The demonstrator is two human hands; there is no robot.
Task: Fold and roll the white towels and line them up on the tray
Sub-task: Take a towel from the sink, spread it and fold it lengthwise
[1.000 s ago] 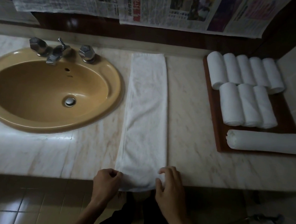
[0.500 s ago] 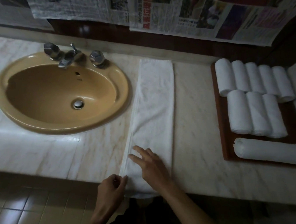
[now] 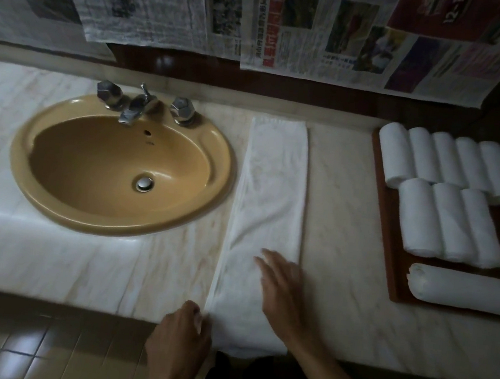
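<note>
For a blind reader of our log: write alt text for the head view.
A person's right hand lies flat on a long folded white towel on a marble counter, while the left hand pinches its near left corner. A tan sink sits left; right, a wooden tray holds nine rolled towels.

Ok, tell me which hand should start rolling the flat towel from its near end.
Probably the left hand: it already pinches the folded towel's near corner at the counter edge. The right hand lies flat farther up.
</note>
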